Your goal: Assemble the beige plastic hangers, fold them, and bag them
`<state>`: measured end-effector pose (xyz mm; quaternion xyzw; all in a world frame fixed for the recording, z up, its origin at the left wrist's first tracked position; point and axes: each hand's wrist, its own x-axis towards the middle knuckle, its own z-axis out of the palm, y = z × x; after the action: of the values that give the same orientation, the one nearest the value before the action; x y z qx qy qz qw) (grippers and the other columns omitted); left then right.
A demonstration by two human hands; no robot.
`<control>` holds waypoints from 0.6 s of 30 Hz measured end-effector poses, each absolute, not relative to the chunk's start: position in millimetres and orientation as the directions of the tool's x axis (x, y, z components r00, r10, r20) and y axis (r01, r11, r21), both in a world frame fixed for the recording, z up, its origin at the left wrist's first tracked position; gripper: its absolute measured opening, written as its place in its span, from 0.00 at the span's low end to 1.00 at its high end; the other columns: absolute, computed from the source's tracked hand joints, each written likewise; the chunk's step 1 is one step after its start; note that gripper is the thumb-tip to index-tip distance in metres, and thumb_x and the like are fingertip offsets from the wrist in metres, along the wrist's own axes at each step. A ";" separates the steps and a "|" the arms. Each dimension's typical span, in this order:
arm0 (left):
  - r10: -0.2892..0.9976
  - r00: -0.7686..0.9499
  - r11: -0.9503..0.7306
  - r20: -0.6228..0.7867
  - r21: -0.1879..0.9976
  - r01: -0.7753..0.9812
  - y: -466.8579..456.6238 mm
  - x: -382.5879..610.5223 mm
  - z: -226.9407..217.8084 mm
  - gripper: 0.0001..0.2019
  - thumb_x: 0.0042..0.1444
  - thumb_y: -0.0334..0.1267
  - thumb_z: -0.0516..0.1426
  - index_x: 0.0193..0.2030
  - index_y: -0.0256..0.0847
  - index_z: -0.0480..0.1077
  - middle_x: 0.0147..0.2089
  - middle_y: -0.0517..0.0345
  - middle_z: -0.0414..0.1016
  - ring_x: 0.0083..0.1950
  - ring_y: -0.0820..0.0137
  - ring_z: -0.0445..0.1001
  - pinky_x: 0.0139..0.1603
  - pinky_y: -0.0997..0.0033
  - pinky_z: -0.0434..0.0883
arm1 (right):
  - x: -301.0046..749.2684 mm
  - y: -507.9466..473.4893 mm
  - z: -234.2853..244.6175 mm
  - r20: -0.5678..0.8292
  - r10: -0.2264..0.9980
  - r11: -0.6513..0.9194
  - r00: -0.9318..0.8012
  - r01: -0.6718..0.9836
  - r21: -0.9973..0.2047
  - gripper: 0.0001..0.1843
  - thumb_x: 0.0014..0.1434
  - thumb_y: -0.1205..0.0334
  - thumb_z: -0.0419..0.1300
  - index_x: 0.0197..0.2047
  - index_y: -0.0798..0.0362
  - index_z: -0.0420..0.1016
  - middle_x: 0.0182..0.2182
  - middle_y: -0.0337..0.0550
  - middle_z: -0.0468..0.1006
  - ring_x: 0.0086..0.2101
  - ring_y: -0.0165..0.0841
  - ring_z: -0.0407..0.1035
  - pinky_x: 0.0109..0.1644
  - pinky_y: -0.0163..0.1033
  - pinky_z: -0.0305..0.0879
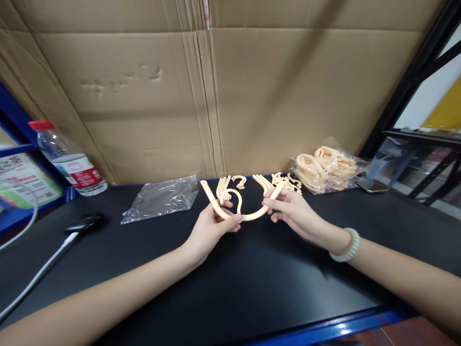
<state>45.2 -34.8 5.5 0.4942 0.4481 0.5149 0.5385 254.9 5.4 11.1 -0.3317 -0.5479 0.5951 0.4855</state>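
Note:
Both hands hold a cream plastic clothes hanger (255, 216) above the black table. Its two arms curve upward to either side, and its hook (239, 199) lies between them. My left hand (211, 228) is closed at the hanger's middle, with the thumb by the joint at the hook's base. My right hand (293, 210) pinches the right arm near its end. Just beyond the hands lie cream hanger arms (262, 182), more arms (224, 183) on the left, several loose hooks (239, 181) and a pile of small curved pieces (288, 181).
A clear plastic bag (162, 198) lies flat at left. At the back right sits a bag of cream hanger parts (324, 168) beside a phone (371, 185). A water bottle (74, 161) and a black device with a white cable (84, 222) are at left. Cardboard (144, 96) stands behind.

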 end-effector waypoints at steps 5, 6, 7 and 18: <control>0.999 -0.042 -0.012 0.007 0.993 -0.119 -28.8 37.1 7.5 0.21 0.44 0.36 0.69 0.39 0.38 0.63 0.29 0.62 0.75 0.31 0.75 0.75 0.38 0.74 0.74 | 284.7 26.5 29.8 0.045 0.854 0.046 -0.518 -0.010 -0.999 0.16 0.47 0.61 0.70 0.36 0.55 0.70 0.29 0.38 0.74 0.29 0.27 0.72 0.28 0.30 0.71; 0.998 -0.062 -0.004 -0.005 0.991 -0.131 -27.5 35.1 8.9 0.19 0.45 0.37 0.69 0.38 0.37 0.64 0.30 0.61 0.75 0.32 0.75 0.75 0.38 0.74 0.75 | 290.1 30.6 31.9 0.030 0.822 0.086 -0.568 0.072 -0.994 0.15 0.47 0.61 0.70 0.34 0.56 0.70 0.28 0.39 0.75 0.29 0.28 0.73 0.29 0.31 0.72; 0.997 -0.078 0.005 -0.016 0.990 -0.139 -26.2 33.2 10.6 0.17 0.46 0.37 0.68 0.36 0.37 0.65 0.31 0.60 0.75 0.33 0.74 0.75 0.37 0.75 0.75 | 294.9 34.5 33.3 0.015 0.791 0.134 -0.612 0.149 -0.980 0.15 0.47 0.61 0.70 0.34 0.56 0.70 0.28 0.40 0.76 0.28 0.28 0.73 0.29 0.32 0.72; 0.980 -0.130 -0.119 0.151 0.967 0.225 -5.3 9.2 9.3 0.14 0.45 0.39 0.64 0.36 0.38 0.66 0.29 0.62 0.71 0.32 0.70 0.74 0.37 0.67 0.75 | 315.9 53.2 31.6 0.013 0.736 0.536 -0.677 0.572 -0.620 0.14 0.52 0.53 0.63 0.36 0.57 0.75 0.31 0.44 0.78 0.32 0.33 0.72 0.35 0.37 0.67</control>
<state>9.2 -5.3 9.3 0.5464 0.5514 0.5109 0.3694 315.9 53.2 31.6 -0.3780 -0.8656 0.2982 0.1375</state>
